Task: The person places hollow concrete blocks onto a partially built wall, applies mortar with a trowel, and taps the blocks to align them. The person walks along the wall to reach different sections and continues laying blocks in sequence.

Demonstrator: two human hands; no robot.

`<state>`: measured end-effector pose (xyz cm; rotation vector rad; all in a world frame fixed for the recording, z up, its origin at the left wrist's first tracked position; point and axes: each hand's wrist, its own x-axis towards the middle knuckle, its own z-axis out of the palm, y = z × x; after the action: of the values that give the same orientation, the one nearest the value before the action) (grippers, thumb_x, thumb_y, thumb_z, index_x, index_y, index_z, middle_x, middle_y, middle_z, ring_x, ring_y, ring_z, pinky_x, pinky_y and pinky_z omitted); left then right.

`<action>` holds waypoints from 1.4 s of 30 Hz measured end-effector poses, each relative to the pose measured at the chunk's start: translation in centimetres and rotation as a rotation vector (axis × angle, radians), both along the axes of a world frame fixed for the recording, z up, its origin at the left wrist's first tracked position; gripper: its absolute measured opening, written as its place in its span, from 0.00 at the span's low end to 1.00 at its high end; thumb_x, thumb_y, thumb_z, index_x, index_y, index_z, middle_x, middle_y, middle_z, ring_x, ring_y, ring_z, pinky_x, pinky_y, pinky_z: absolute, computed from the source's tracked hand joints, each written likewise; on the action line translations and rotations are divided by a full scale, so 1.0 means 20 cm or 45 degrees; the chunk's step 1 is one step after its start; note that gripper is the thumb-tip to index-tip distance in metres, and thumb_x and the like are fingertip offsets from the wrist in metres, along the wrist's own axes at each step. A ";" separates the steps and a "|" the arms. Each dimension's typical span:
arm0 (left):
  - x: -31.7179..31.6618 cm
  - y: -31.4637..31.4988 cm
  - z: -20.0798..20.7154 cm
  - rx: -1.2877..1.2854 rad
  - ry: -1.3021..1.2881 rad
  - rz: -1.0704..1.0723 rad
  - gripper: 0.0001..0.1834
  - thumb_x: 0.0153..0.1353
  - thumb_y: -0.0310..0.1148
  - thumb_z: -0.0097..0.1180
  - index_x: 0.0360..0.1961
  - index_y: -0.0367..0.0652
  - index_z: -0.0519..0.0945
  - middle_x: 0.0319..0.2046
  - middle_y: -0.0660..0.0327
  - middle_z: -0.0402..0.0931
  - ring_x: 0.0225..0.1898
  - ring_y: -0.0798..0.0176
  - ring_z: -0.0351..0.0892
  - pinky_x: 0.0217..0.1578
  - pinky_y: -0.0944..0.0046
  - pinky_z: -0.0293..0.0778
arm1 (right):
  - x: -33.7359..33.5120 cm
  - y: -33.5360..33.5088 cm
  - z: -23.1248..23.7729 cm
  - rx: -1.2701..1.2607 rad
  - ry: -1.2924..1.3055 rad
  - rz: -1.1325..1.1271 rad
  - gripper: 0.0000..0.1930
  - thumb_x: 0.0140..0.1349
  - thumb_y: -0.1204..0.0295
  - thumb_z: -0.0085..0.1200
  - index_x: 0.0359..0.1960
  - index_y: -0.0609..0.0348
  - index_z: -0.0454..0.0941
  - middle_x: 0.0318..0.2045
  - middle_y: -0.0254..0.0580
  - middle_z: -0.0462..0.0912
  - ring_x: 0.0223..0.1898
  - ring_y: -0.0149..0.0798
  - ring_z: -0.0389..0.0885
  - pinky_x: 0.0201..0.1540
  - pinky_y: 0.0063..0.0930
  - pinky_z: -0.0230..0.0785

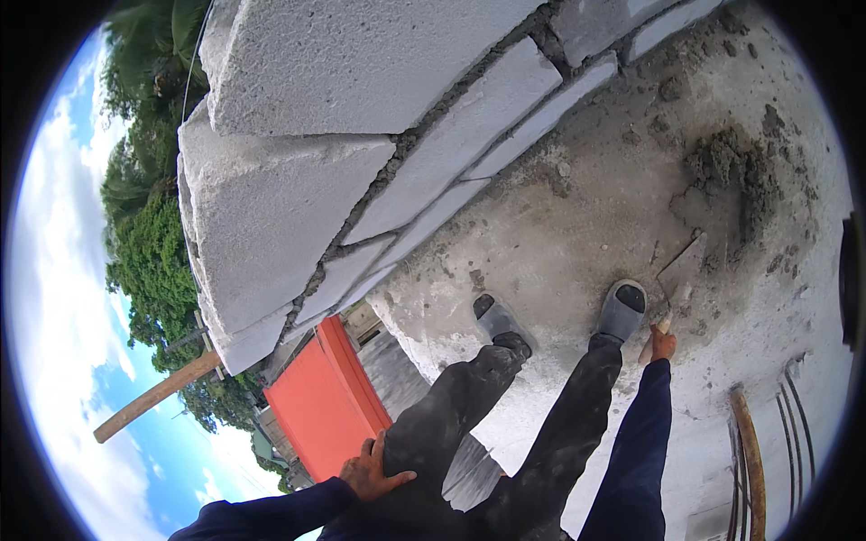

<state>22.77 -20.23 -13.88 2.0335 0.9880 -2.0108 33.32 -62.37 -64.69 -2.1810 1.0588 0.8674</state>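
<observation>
My right hand (663, 343) is closed around the handle of a trowel (683, 273), low over the floor beside my right foot. The trowel's blade points away from me toward a heap of wet grey mortar (726, 180). Part of the blade blends into the mortar-smeared floor, so I cannot tell whether it carries any. My left hand (368, 471) rests on my left knee, thumb spread from the fingers and nothing in it. Ahead and to the left rises a wall of pale grey blocks (307, 198) with rough mortar joints.
Scattered mortar crumbs lie on the concrete floor (559, 243) around my feet. Beyond the floor's left edge, a red roof (329, 397) shows lower down. A wooden pole (158, 397) juts out past the wall. Metal bars and a rusty pipe (750, 460) are at the lower right.
</observation>
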 end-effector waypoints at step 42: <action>-1.21 -0.57 -0.17 0.223 -1.078 1.563 0.20 0.57 0.42 0.47 0.41 0.36 0.75 0.38 0.41 0.75 0.42 0.40 0.73 0.41 0.51 0.70 | -1.05 3.48 1.61 1.431 -0.366 -0.350 0.16 0.52 0.85 0.49 0.43 0.61 0.66 0.36 0.35 0.71 0.39 0.32 0.70 0.46 0.24 0.63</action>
<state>-1.47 -31.56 -17.32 1.3842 1.5660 -0.4108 12.40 7.21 -32.49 -1.1279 0.4859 0.7196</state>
